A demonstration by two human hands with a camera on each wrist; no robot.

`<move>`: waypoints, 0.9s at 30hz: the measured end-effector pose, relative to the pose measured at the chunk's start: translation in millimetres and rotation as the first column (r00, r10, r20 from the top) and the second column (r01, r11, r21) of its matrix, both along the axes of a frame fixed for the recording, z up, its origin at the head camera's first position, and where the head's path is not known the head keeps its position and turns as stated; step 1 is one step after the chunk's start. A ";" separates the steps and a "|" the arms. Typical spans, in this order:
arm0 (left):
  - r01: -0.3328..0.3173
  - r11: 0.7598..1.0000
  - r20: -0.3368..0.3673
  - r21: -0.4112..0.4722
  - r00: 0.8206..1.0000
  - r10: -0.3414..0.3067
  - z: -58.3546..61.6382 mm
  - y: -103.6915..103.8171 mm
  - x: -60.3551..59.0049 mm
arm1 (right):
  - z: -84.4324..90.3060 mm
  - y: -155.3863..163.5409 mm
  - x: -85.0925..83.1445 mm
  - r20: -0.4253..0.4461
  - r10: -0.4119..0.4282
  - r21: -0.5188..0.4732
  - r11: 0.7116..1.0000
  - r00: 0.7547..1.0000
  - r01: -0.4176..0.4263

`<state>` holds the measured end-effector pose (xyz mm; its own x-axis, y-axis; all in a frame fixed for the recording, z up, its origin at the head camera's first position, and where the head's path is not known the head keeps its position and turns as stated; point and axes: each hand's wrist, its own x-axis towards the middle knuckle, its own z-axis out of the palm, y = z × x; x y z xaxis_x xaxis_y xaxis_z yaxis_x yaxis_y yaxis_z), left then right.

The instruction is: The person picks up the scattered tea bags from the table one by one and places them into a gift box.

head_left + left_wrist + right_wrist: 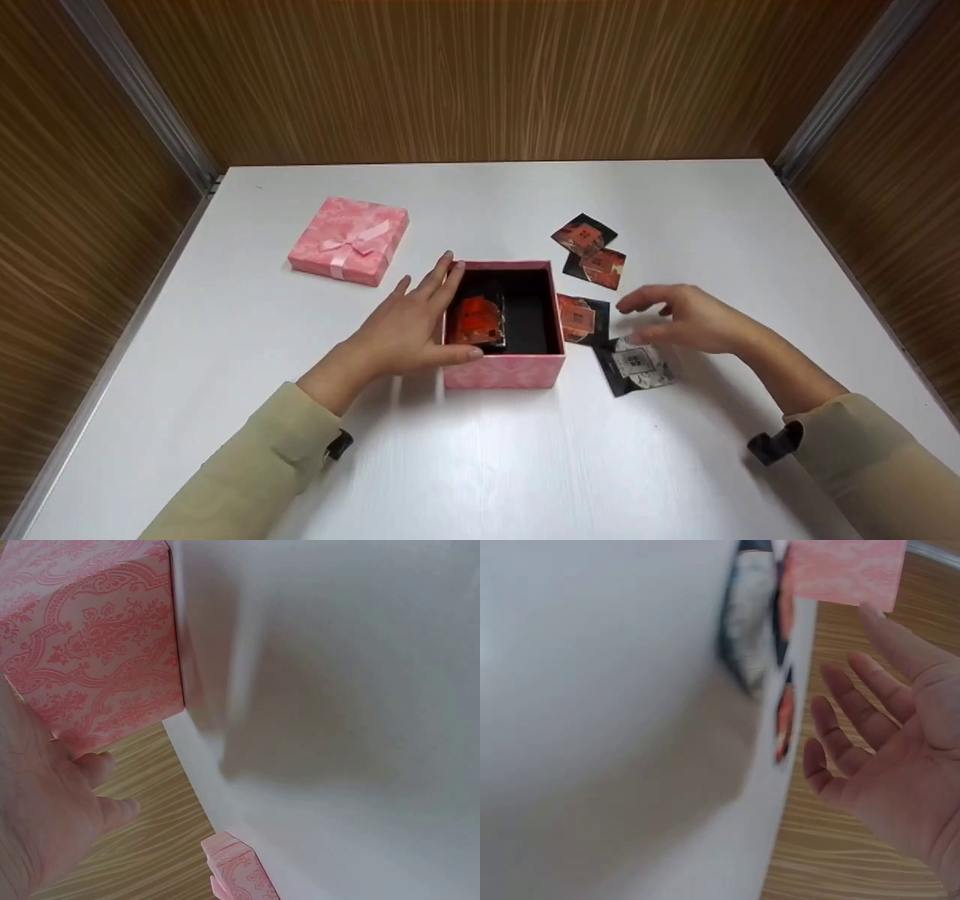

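R hand (900, 746) hangs nr pink box (847, 570) & blurry pkts (748, 615) on wht table (592, 652).

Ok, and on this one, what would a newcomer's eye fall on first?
Probably the open pink box in the middle, the left hand resting against its left side. Then the bow-topped pink lid, farther back on the left, and four loose packets right of the box, with the right hand beside the nearer ones.
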<state>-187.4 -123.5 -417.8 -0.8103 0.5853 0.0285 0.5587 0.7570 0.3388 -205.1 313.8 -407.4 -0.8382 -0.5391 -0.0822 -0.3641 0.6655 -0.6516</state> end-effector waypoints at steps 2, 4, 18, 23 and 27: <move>-0.002 1.000 -0.003 -0.004 1.000 0.002 0.2 -0.4 0.2 | -5.8 3.4 2.3 0.051 0.006 0.015 1.000 0.999 -0.007; -0.004 1.000 -0.001 -0.003 1.000 0.004 0.5 -0.6 0.5 | -10.7 5.6 4.3 0.099 -0.005 0.030 1.000 0.995 0.002; 0.003 1.000 0.014 -0.001 1.000 -0.003 1.5 0.8 -0.3 | -37.8 15.9 5.4 0.165 0.000 -0.049 0.999 0.986 0.008; 0.005 1.000 0.014 -0.005 1.000 -0.005 1.6 0.2 0.0 | -40.7 15.7 4.6 0.163 0.018 -0.055 0.998 0.987 -0.009; 0.006 1.000 0.011 -0.003 1.000 -0.006 1.0 -0.4 0.1 | -40.4 15.3 4.8 0.162 0.037 -0.057 0.998 0.986 -0.028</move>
<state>-187.4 -123.9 -416.8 -0.8070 0.5903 0.0180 0.5597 0.7547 0.3424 -200.2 329.2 -447.8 -0.7981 -0.5729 -0.1863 -0.2703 0.6170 -0.7391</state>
